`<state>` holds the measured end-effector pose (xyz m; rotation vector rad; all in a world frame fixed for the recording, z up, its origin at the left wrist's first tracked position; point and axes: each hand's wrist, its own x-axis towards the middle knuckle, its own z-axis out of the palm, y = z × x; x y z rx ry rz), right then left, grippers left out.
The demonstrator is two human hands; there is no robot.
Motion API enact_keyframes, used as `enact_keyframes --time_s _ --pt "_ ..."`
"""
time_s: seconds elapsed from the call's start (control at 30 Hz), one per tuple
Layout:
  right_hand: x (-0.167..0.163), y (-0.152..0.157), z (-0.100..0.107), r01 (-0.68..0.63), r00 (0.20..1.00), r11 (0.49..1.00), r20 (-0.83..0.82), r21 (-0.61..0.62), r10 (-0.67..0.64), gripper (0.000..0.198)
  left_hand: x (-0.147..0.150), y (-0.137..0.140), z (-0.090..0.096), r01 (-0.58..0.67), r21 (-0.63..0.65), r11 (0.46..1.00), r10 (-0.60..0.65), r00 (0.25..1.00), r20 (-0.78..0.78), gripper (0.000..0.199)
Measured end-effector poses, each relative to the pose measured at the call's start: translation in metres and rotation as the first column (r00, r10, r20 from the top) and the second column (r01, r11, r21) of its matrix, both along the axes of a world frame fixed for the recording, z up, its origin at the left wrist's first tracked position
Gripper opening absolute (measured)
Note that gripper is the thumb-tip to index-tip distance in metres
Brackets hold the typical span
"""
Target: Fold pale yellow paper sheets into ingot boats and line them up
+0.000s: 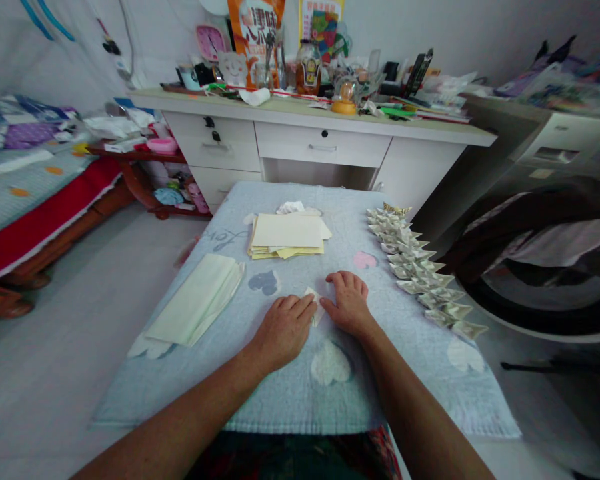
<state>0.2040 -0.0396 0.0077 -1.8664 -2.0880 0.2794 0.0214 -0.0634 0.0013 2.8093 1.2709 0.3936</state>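
A small folded piece of white paper (317, 315) lies on the cloth-covered table between my hands. My left hand (287, 329) holds it down, its fingers close together over the paper's left part. At the paper's right edge is the thumb of my right hand (349, 303); its index finger is bent and apart from the thumb, so this hand is open. Several folded paper boats (415, 263) stand in rows along the table's right side. Beyond my hands sits a stack of cream paper sheets (289, 231). To the left lies a pile of pale, longer folded sheets (197, 299).
A blue cloth with heart patterns (280, 407) covers the table. Behind it stands a white desk (325, 143) crowded with jars, bags and small items. A front-loading washing machine (540, 280) is on the right, a bed (40, 193) on the left. Crumpled white paper (291, 207) lies behind the stack.
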Motion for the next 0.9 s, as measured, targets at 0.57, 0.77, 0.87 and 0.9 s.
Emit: enact_keyframes --time_s 0.57,0.77,0.87,0.9 --pt "0.008 0.003 0.003 0.009 0.991 0.999 -0.135 -0.039 -0.014 0.032 -0.001 0.000 -0.001 -0.003 -0.001 1.000 0.003 1.000 -0.002 0.033" --pt "-0.003 0.000 0.005 -0.166 0.968 0.980 -0.171 0.107 0.182 0.018 0.000 0.001 0.001 0.010 -0.008 1.000 -0.010 1.000 0.006 0.034" --pt "-0.008 0.000 0.003 -0.270 0.950 0.962 -0.148 0.050 0.274 0.022 0.001 0.001 0.000 0.012 -0.007 1.000 -0.012 1.000 0.009 0.033" --pt "-0.009 0.001 0.002 -0.287 0.947 0.957 -0.140 0.036 0.289 0.023 0.001 0.000 0.000 0.018 -0.005 1.000 -0.018 1.000 0.019 0.033"
